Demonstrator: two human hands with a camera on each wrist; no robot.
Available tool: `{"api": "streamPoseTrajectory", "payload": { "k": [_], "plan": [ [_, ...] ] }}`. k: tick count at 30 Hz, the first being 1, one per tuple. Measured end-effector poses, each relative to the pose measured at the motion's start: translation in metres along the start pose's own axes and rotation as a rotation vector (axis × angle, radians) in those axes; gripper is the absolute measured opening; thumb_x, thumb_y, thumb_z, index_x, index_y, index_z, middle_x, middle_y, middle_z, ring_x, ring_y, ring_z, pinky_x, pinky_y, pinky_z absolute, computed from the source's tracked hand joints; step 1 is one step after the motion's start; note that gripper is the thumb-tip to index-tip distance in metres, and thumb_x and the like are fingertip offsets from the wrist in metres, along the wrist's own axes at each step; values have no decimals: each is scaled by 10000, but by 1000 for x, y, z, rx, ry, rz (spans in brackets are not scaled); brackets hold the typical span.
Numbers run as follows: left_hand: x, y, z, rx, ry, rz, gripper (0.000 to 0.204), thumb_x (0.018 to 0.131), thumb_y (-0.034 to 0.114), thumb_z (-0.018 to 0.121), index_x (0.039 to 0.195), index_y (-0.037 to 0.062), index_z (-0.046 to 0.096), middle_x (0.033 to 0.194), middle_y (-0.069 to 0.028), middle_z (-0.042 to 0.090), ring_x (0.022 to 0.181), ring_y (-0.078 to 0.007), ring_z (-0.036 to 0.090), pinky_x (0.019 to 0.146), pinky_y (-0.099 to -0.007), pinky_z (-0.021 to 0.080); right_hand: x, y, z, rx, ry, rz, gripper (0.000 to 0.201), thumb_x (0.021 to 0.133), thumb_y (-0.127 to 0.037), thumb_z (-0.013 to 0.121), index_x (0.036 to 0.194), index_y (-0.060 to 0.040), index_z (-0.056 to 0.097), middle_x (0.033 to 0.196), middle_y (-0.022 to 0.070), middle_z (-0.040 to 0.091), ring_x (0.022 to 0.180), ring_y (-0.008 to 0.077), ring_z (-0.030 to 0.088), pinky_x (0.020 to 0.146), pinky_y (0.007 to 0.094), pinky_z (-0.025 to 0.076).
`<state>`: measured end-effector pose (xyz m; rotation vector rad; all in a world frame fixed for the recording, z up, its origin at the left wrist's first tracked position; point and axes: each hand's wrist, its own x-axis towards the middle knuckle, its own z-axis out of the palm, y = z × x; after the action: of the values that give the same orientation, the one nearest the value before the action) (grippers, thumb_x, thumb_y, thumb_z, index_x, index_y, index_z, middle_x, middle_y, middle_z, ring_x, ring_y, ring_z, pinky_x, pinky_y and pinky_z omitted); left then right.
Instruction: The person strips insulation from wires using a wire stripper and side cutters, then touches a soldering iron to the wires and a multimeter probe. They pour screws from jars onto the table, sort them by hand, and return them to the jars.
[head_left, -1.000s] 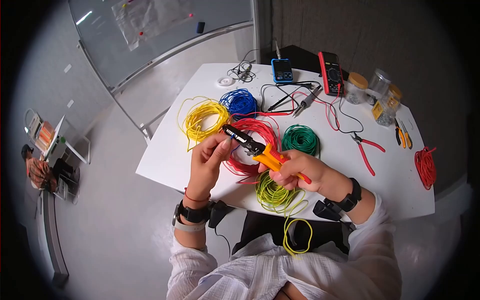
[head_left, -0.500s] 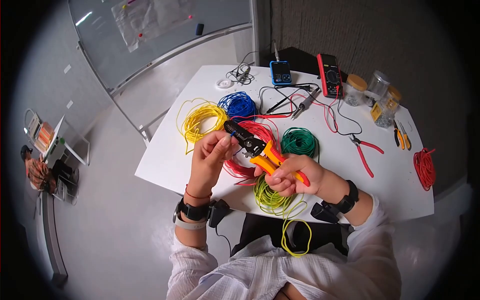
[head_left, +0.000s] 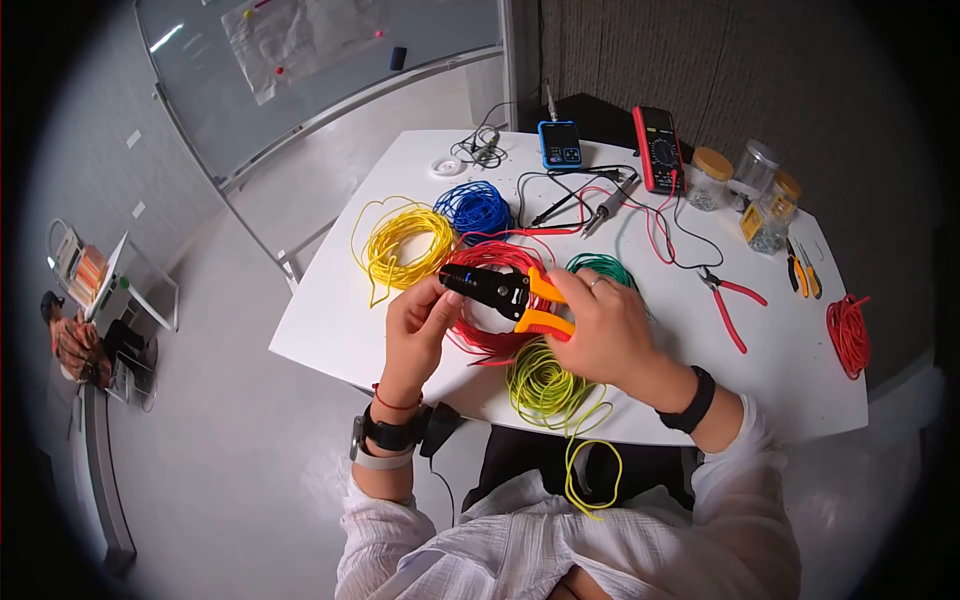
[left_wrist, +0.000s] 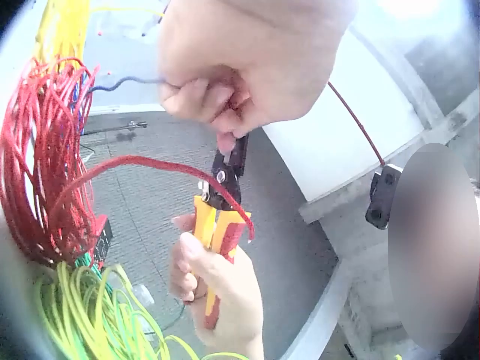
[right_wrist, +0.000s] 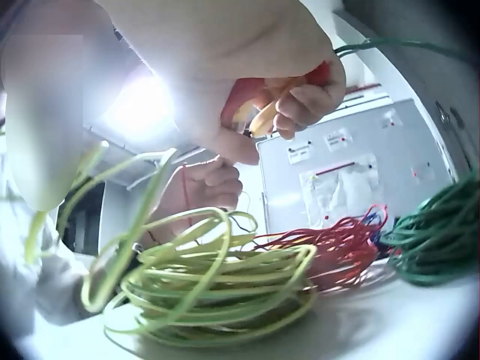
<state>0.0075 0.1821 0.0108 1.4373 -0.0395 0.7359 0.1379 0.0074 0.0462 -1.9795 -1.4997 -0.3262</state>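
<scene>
In the head view, the right hand grips the orange-and-red handles of a black-headed wire stripper, held above a red wire coil. The left hand has its thumb and fingers at the tool's head, where a bit of blue shows. A blue wire runs into the curled fingers of the left hand in the left wrist view; its end is hidden. The right wrist view shows the right hand round the handles, with the left hand beyond.
Yellow, blue, green and yellow-green coils surround the red one. Farther off lie a soldering iron, a multimeter, jars and red-handled pliers. A person sits far left.
The right hand has turned over the handles, its back now facing up. The stripper has rotated to lie more level, its flat side towards the head camera. The left hand stays near the tool's head.
</scene>
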Motion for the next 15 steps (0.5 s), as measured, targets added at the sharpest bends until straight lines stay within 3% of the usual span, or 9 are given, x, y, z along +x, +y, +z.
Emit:
{"api": "streamPoseTrajectory", "payload": {
  "k": [1,4,8,11,13,15],
  "plan": [
    [-1,3,2,26,12,-3,150,889,122,517,912,-14,575,752,15,545,640,-33,434,577,-166,347,0,1,-2,-144,109,-112,499,605,-165,702,1050,-30,522,809,115,565,731,259,587,602,343,476],
    [-2,10,9,61,25,1,150,888,115,514,923,-16,577,748,18,544,639,-31,435,573,-162,343,3,10,-1,-241,133,-161,508,581,-159,707,1039,-32,529,840,113,547,743,257,577,596,348,473],
    [0,9,10,80,1,-3,163,890,109,508,950,-23,580,736,21,546,622,-37,439,563,-164,346,6,19,1,-276,193,-200,508,577,-156,706,1038,-35,533,772,92,525,675,255,563,585,345,471],
    [2,16,16,59,35,-22,177,889,117,511,955,-30,584,707,27,525,583,-33,405,539,-164,325,7,20,4,-131,128,-140,458,606,-125,676,1031,-35,529,697,78,503,601,226,541,582,323,470],
    [-3,12,7,54,20,-63,185,888,124,513,952,-34,586,692,31,506,568,-32,379,526,-166,307,9,27,9,425,-26,93,348,639,-81,604,978,-66,525,628,6,441,540,133,475,483,259,398],
    [-9,8,0,47,1,-106,194,888,130,515,949,-39,587,677,36,488,554,-31,353,514,-169,289,25,58,-32,1731,-259,701,278,690,-99,532,964,-70,499,606,-34,384,510,52,380,438,200,314]
  ]
}}
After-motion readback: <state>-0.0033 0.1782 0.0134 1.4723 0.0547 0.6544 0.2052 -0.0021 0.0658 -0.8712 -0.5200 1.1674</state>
